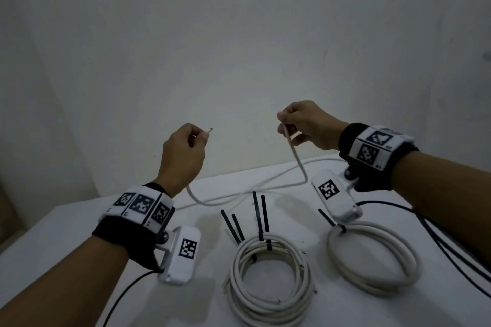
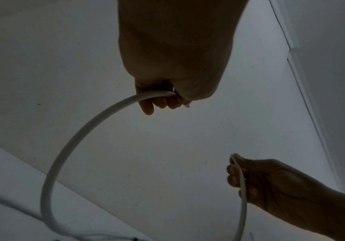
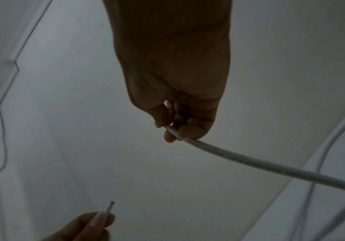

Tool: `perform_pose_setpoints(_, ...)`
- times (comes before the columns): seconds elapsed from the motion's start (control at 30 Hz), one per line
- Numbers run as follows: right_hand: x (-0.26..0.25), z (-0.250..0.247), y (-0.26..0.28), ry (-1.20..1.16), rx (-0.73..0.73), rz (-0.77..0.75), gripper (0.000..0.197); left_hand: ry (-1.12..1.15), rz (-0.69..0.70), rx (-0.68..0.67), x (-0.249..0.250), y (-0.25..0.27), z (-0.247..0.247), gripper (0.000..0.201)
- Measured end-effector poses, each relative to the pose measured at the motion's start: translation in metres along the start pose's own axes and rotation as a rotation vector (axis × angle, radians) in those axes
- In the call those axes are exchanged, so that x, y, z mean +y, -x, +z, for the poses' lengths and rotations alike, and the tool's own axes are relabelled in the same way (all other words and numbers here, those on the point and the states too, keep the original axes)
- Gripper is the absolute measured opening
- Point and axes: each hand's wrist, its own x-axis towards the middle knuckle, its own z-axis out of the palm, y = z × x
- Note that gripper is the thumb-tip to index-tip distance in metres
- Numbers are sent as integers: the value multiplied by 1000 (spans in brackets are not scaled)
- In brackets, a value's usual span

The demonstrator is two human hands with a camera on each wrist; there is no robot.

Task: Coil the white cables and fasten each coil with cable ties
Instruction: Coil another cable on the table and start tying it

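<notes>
A loose white cable (image 1: 297,159) runs from the table up to both raised hands. My left hand (image 1: 198,138) pinches the cable near its bare end, which sticks out past the fingers; in the left wrist view the cable (image 2: 89,124) curves down from the left hand (image 2: 167,99). My right hand (image 1: 284,122) grips the same cable farther along, where it hangs down with a sharp bend (image 3: 270,168). Two finished white coils lie on the table: a middle coil (image 1: 268,276) with several black cable ties (image 1: 259,216) standing up, and a right coil (image 1: 374,260) with one tie.
The white table (image 1: 79,233) ends at a plain wall behind. Black leads (image 1: 446,241) from the wrist cameras trail over the table's right side, and another (image 1: 125,297) hangs at the lower left. More slack white cable lies along the table's back edge.
</notes>
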Motion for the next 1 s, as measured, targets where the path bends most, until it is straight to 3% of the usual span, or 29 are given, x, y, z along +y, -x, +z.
perform_pose_setpoints(0.13,-23,1,22,-4,-40,-24,16,50,-21,-37,23,16,3,16)
perform_pose_setpoints(0.27,-11,10,54,103,-200,25,10,-42,13,-103,27,34,5,16)
perform_pose_setpoints(0.33,9,22,68,277,-238,44,12,-40,10,-112,25,39,4,15)
perform_pose_setpoints(0.47,53,45,70,691,-171,-14,7,10,99,-79,27,40,2,14)
perform_pose_setpoints(0.5,60,48,65,743,-190,10,9,5,144,-78,29,40,1,14)
perform_pose_setpoints(0.6,70,55,49,842,-249,91,47,-30,253,-103,30,39,-2,14)
perform_pose_setpoints(0.7,54,69,42,698,-187,-74,74,33,270,-115,38,39,-7,12)
perform_pose_setpoints(0.8,35,92,42,718,-350,-147,88,164,251,-92,57,37,-8,13)
perform_pose_setpoints(0.9,32,112,43,797,-434,-113,64,360,178,-113,83,33,-12,13)
perform_pose_setpoints(0.97,35,115,44,804,-368,-113,36,508,121,-101,102,30,-19,14)
perform_pose_setpoints(1.0,37,112,45,841,-325,-106,32,585,84,-68,112,26,-25,15)
